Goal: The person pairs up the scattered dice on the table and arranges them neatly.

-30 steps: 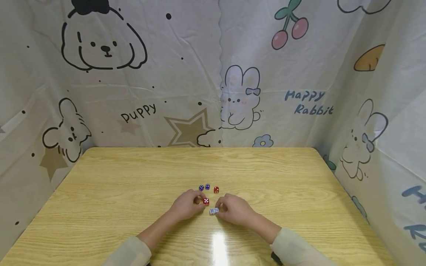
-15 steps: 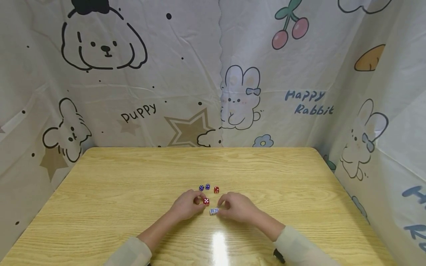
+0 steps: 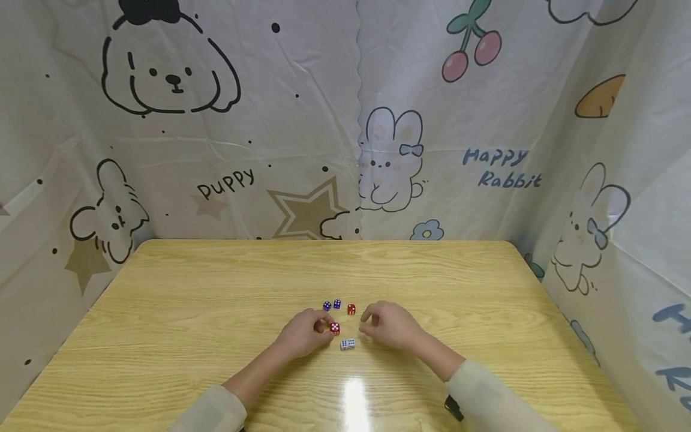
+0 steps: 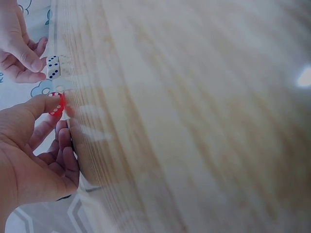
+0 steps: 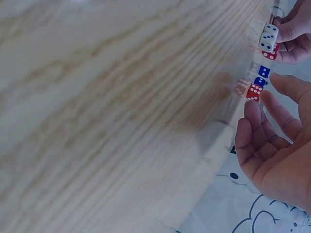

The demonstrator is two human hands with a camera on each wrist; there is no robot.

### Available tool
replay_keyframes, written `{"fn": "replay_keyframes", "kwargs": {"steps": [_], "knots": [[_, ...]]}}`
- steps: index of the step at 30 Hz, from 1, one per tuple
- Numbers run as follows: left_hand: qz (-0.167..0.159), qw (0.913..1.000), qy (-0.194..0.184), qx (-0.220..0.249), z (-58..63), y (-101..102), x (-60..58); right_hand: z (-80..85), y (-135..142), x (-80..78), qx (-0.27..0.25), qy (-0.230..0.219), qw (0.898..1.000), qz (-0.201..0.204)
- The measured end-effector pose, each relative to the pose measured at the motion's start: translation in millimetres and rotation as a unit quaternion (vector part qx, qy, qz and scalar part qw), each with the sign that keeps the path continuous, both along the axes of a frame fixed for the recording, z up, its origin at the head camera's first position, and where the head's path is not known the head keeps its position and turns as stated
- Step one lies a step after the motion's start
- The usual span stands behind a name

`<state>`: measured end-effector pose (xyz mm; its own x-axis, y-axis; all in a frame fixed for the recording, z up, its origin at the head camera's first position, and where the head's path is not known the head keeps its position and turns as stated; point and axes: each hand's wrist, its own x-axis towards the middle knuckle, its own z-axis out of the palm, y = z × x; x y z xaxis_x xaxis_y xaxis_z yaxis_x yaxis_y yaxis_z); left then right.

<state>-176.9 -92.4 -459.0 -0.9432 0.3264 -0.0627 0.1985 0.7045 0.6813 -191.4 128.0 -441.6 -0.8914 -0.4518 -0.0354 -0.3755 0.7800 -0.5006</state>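
Observation:
My left hand (image 3: 306, 333) pinches a red die (image 3: 335, 328) between thumb and index finger, low at the tabletop; the left wrist view shows the same grip on the red die (image 4: 56, 104). Two white dice (image 3: 348, 344) with dark pips sit side by side, nearer to me. To their upper right is my right hand (image 3: 391, 324), holding nothing, thumb and index finger apart. Beyond the hands lie a second red die (image 3: 351, 309) and two blue dice (image 3: 327, 306). In the right wrist view, the right fingers (image 5: 277, 114) hover near that second red die (image 5: 254, 91).
All of this is on a light wood-grain table (image 3: 216, 282). A patterned cloth (image 3: 302, 120) with cartoon animals hangs behind it and along both sides. A bright reflection shows on the tabletop near me.
My right hand has left the white dice, moving away from me and to the right, its fingers parting. My left hand and the dice have stayed put.

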Motion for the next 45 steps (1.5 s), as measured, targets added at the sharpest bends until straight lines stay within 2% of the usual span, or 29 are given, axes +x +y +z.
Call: {"fn": "replay_keyframes", "kwargs": {"steps": [20, 31, 45], "knots": [[-0.002, 1.0, 0.002, -0.001, -1.7, 0, -1.2, -1.1, -2, -16.5, -0.002, 0.007, 0.998, -0.063], [-0.001, 1.0, -0.005, 0.004, -1.6, 0, -1.3, -2.9, -9, -23.2, -0.019, 0.0, 0.997, -0.069], [-0.005, 1.0, -0.002, 0.001, -0.6, 0, -0.8, -8.0, -14, -25.6, -0.016, -0.013, 0.997, -0.069]]}}
